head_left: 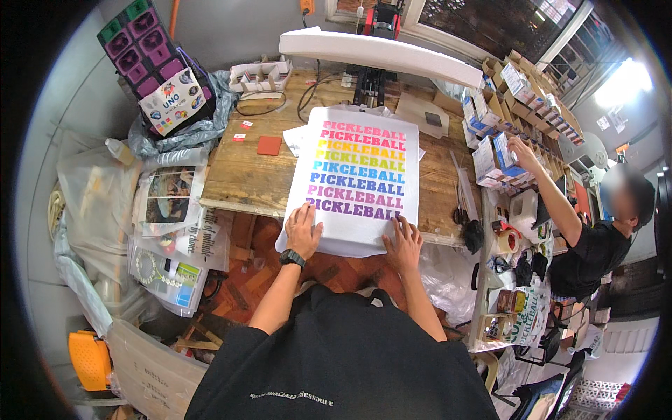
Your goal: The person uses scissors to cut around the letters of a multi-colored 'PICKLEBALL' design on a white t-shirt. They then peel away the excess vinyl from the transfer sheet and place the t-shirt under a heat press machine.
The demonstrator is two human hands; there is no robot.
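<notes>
A white cloth [357,239] printed with rows of multicoloured lettering is draped over a raised flat base in front of me. My left hand [303,231] lies on its lower left part, with fingertips over the bottom row of letters. At the lower right corner, my right hand [405,242] touches the cloth with fingers spread and slightly bent. Neither hand visibly pinches the fabric. Beyond the cloth, the white upper platen [380,55] of what looks like a heat press is raised, with a red and black mechanism [383,22] behind it.
The wooden table [247,178] carries a red square [269,145], cables and scissors [460,216]. On the right, a co-worker [593,252] reaches to small boxes [506,149] on a crowded side table. Plastic-wrapped prints [170,199] hang at left. Clear plastic [446,283] lies below right.
</notes>
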